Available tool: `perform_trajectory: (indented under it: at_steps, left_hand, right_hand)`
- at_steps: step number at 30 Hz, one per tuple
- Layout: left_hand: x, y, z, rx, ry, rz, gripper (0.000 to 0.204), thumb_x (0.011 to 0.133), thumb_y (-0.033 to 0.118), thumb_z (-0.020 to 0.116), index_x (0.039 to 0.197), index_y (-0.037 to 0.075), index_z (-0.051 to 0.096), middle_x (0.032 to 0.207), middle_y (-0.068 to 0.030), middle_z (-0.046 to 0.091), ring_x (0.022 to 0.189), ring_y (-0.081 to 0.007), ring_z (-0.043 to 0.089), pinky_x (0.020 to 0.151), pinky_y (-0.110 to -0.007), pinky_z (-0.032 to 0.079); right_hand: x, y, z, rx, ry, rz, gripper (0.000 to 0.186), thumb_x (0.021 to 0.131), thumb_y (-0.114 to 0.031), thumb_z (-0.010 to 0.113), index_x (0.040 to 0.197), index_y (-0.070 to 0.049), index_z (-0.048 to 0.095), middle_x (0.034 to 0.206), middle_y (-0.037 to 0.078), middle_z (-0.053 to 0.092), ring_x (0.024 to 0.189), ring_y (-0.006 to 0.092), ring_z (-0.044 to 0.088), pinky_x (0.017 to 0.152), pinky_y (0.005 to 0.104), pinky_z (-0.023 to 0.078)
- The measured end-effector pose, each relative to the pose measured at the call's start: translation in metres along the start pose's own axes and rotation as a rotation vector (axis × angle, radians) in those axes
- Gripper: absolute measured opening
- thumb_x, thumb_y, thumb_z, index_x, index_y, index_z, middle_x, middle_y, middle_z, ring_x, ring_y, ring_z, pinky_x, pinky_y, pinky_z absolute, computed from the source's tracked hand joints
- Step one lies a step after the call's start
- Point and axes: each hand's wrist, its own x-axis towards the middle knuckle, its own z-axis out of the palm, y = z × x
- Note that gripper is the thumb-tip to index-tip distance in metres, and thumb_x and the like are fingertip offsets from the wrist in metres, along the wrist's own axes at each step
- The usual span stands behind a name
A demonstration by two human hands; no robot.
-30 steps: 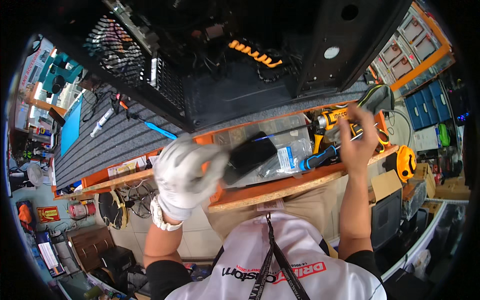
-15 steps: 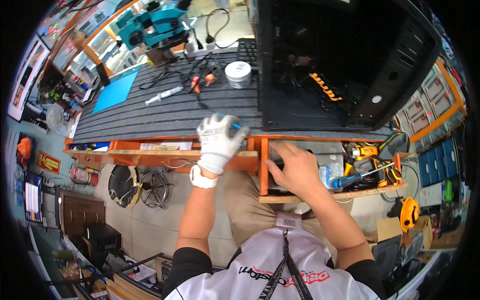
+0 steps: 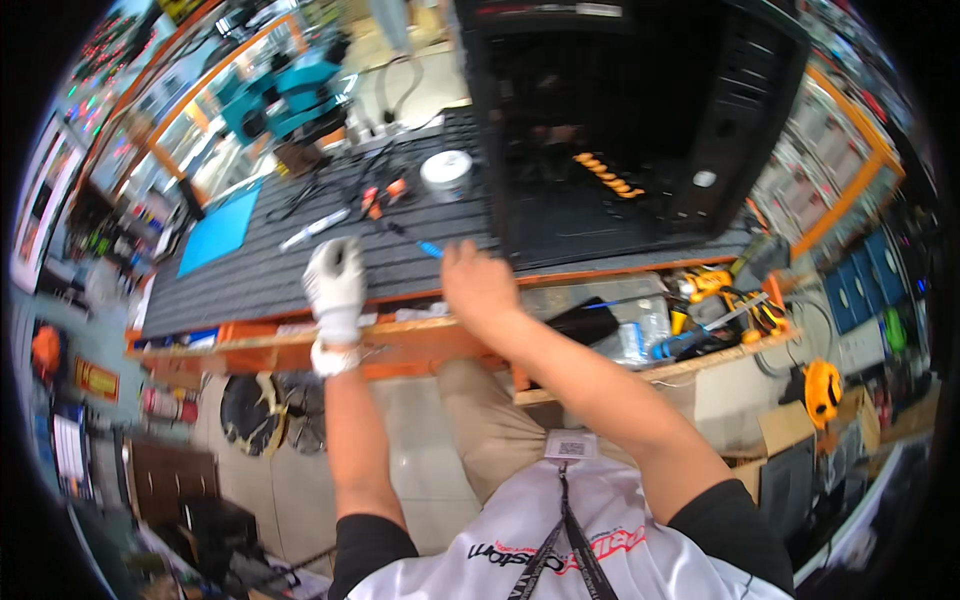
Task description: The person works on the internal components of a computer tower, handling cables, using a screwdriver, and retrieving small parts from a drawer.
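Left hand (image 3: 336, 285) has a white glove on and sits palm-down on the front edge of the dark ribbed mat (image 3: 260, 275), fingers loosely together, not gripping anything as far as I can see. Right hand (image 3: 478, 285) is bare and right next to it, over the same front edge of the mat, fingers curled a bit. Honestly can't tell if it's pinching something, it's blurred. A little blue tool (image 3: 430, 249) lies on the mat just beside the right hand's fingertips, maybe touching, hard to say.

Further back on the mat there's a white round tub (image 3: 446, 175), a pen (image 3: 314, 229) and some small orange clips (image 3: 385, 192). A big open black PC case (image 3: 640, 110) stands at the right end of the mat. Below the bench edge, right of the right forearm, an open drawer (image 3: 650, 330) is full of tools, with a yellow drill (image 3: 705, 285) in there. Blue pad (image 3: 218, 232) sits at the mat's left end.
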Motion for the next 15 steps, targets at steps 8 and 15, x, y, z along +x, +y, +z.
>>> perform_trajectory:
  at_steps: [8, 15]
  left_hand:
    - [-0.071, 0.063, 0.031, -0.233, -0.131, -0.029, 0.012, 0.105, 0.008, 0.078, 0.111, -0.002, 0.08, 0.102, -0.014, 0.078, 0.09, -0.0249, 0.074, 0.085, -0.038, 0.06]
    - [-0.068, 0.065, 0.038, -0.153, -0.193, -0.031, 0.018, 0.1, 0.013, 0.083, 0.112, 0.001, 0.082, 0.106, -0.0139, 0.08, 0.097, -0.0285, 0.076, 0.089, -0.041, 0.061]
  right_hand:
    - [-0.082, 0.038, -0.08, 0.221, -0.018, 0.045, 0.025, 0.107, -0.03, 0.071, 0.094, -0.01, 0.065, 0.08, 0.008, 0.069, 0.072, 0.028, 0.074, 0.057, 0.0436, 0.059]
    - [-0.135, 0.178, -0.145, -0.148, 0.224, 0.493, 0.043, 0.103, -0.015, 0.07, 0.146, -0.012, 0.072, 0.077, 0.017, 0.075, 0.065, 0.0398, 0.075, 0.056, 0.0518, 0.056]
